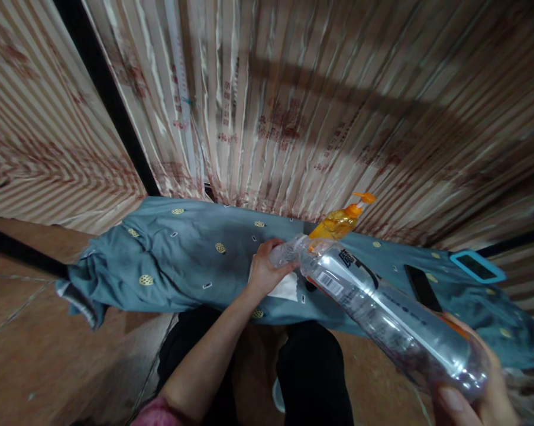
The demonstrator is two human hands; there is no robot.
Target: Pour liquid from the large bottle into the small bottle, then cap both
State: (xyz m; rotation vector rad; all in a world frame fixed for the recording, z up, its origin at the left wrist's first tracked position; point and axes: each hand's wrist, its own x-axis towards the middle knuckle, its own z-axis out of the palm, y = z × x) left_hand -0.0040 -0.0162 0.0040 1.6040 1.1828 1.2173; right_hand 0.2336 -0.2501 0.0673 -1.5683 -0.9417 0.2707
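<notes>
A large clear plastic bottle (395,319) with a silvery printed label lies tilted across the view, its neck down toward the left. My right hand (475,384) is wrapped around its base at the lower right. My left hand (267,269) is closed on a small clear container (287,251), whose exact kind is hard to make out. The container meets the bottle's neck; whether liquid passes between them cannot be seen. Just behind the neck stands an orange pump bottle (337,222) with amber liquid. Under my left hand lies a white paper sheet (285,289), partly covered.
A grey-green cloth with pineapple prints (182,254) covers the narrow surface before my knees. To the right lie a dark phone (421,287) and a blue-framed object (477,266). A pleated curtain (284,118) hangs behind, with a black pole (111,100) at the left.
</notes>
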